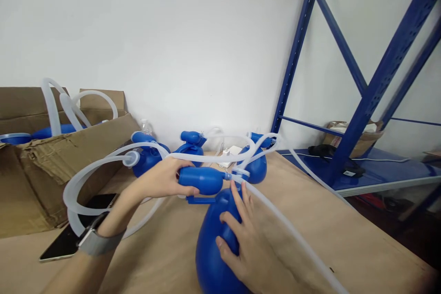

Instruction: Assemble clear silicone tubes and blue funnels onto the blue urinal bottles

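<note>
While the left hand (165, 181) closes its fingers around the blue pump (201, 180), thumb on the near side, the right hand (246, 245) lies spread on the big blue bulb (210, 248), fingers open and flat against its curve, gripping nothing. Both sit at about 6 o'clock on the table (344, 229), the pump just above the bulb's top and joined to it by a short blue stem. A clear tube (292, 232) runs from the pump's tip toward 4 o'clock, passing beside the right hand; another tube loop (74, 183) curls out at 9 o'clock behind the left wrist, which wears a watch (94, 239). A phone (67, 239) lies flat under that wrist. Three more blue bulbs (257, 165) stand at 12 o'clock near the wall, tubes draped over them. A cardboard box (41, 170) holding more tubes sits at 10 o'clock. A blue rack (372, 92) stands at 2 o'clock.
</note>
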The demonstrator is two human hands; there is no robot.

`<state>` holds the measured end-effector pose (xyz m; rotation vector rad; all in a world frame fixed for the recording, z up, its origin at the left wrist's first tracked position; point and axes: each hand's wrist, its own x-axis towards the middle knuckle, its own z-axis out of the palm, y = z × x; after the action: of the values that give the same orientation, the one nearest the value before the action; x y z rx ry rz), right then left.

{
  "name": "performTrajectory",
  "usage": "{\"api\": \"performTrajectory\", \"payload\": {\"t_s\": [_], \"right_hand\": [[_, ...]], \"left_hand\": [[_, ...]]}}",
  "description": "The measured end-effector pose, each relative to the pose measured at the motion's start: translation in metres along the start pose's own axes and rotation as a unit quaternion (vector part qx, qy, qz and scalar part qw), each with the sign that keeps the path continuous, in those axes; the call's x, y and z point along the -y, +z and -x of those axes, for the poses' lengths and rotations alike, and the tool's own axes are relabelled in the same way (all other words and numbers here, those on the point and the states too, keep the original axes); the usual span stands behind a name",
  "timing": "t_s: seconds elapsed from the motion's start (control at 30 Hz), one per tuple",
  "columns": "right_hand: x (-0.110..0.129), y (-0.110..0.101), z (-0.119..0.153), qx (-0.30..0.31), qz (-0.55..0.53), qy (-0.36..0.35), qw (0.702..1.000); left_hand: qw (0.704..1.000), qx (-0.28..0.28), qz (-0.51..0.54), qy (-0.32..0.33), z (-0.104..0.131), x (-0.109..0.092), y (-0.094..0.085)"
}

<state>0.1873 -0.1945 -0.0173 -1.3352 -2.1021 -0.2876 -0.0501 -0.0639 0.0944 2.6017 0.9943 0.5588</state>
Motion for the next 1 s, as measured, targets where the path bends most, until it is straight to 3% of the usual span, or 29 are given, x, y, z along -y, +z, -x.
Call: {"api": "performTrajectory", "payload": {"t_s": [0.1, 0.23, 0.33, 0.4, 0.47, 0.57, 0.87, 1.0], "right_hand": [[-0.012, -0.005, 0.002, -0.01, 0.012, -0.027, 1.0], [-0.023, -0.011, -0.005, -0.131, 0.009, -0.088, 0.987], [-0.028, -0.023, -0.023, -0.19, 0.013, -0.056, 0.98], [-0.031, -0.035, -0.038, -0.156, -0.007, 0.001, 0.988], [-0.033, -0.047, -0.052, -0.075, -0.07, 0.053, 0.993], [-0.034, -0.056, -0.066, 0.008, -0.19, 0.077, 0.979], [-0.038, -0.042, -0.07, -0.009, -0.314, 0.138, 0.939], [-0.041, -0.035, -0.07, -0.018, -0.316, 0.144, 0.938]], "left_hand": [[0.998, 0.039, -0.015, -0.05, 0.007, 0.007, -0.015], [0.997, 0.044, -0.039, -0.041, 0.01, 0.0, -0.018], [0.997, 0.047, -0.056, -0.017, 0.013, -0.012, -0.016], [0.998, 0.033, -0.06, 0.001, 0.015, -0.018, -0.016], [0.998, 0.01, -0.061, 0.015, 0.018, -0.022, -0.016], [0.998, -0.012, -0.063, 0.027, 0.021, -0.022, -0.016], [0.995, -0.012, -0.089, 0.048, 0.022, -0.025, -0.019], [0.993, -0.011, -0.104, 0.049, 0.021, -0.026, -0.021]]}}
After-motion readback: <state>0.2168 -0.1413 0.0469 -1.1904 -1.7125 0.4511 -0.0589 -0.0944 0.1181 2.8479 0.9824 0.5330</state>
